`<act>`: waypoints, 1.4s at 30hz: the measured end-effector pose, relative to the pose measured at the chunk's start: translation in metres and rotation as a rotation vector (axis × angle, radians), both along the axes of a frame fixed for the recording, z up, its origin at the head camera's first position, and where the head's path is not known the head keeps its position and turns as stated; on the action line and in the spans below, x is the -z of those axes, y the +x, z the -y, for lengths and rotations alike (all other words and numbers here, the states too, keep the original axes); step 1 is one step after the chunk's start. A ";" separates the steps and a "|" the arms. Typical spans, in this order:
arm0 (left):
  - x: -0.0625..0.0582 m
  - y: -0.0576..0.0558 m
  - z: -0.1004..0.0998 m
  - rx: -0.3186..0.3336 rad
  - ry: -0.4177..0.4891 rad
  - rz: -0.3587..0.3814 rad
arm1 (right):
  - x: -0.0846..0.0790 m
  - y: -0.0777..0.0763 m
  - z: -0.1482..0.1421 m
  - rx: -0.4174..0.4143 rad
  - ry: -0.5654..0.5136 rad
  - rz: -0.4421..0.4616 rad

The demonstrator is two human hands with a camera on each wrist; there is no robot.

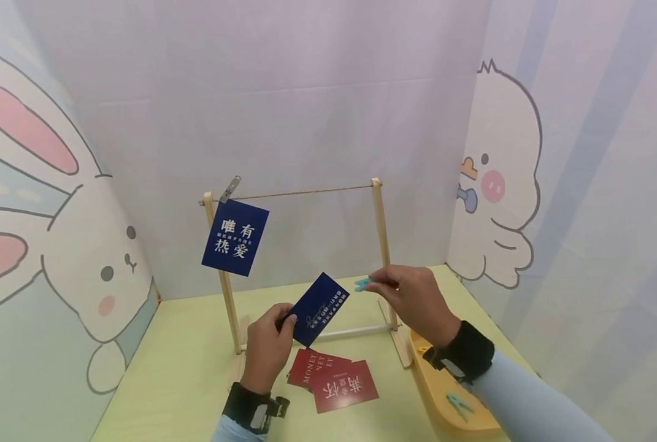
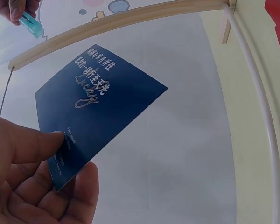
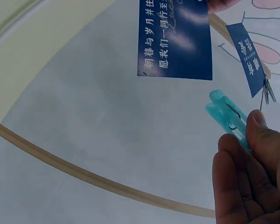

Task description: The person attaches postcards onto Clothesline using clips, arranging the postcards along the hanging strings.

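My left hand (image 1: 268,347) pinches a dark blue card (image 1: 320,310) by one end, thumb on its printed face. The card tilts in front of the wooden frame, below the string (image 1: 306,191). In my right hand (image 1: 416,301) a turquoise clothespin (image 3: 227,116) is pinched between thumb and fingers, its tip pointing toward the card with a gap between them. Another blue card (image 1: 235,238) with large white characters hangs aslant at the string's left end from a grey clothespin (image 1: 230,188).
Several red cards (image 1: 346,387) lie overlapping on the pale green table (image 1: 162,368). A yellow tray (image 1: 438,399) at the right holds a green clothespin (image 1: 459,406) and a yellow one. The frame's wooden posts (image 1: 382,233) stand either side, joined low down by a white rod (image 1: 356,332).
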State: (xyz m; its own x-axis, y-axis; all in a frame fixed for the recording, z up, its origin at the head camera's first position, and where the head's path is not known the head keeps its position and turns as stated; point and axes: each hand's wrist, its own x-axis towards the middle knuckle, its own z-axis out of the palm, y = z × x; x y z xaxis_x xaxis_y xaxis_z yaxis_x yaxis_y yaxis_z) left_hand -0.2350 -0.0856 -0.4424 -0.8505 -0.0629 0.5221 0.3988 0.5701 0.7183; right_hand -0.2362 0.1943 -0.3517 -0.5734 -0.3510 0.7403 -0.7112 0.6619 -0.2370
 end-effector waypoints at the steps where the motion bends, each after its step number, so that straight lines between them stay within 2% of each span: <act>1: -0.001 0.000 0.001 -0.002 0.003 0.001 | -0.003 -0.001 0.002 -0.006 0.003 -0.006; 18: -0.029 -0.003 0.013 -0.022 0.031 -0.078 | -0.041 -0.013 0.017 -0.046 0.023 -0.121; 25: -0.034 -0.007 0.019 -0.031 0.037 -0.102 | -0.053 -0.018 0.029 -0.101 0.019 -0.113; 35: -0.047 -0.013 0.026 -0.028 0.059 -0.145 | -0.068 -0.027 0.043 -0.124 0.015 -0.122; 42: -0.055 -0.018 0.034 -0.050 0.071 -0.190 | -0.081 -0.031 0.057 -0.160 0.011 -0.148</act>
State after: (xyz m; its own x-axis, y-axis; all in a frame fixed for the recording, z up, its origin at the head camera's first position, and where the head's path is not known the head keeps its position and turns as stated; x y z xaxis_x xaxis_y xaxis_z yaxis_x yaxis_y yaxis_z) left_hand -0.2528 -0.1196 -0.3870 -0.7321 -0.1452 0.6655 0.5033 0.5431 0.6722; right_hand -0.2674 0.1371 -0.2705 -0.3952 -0.4375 0.8077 -0.8341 0.5393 -0.1160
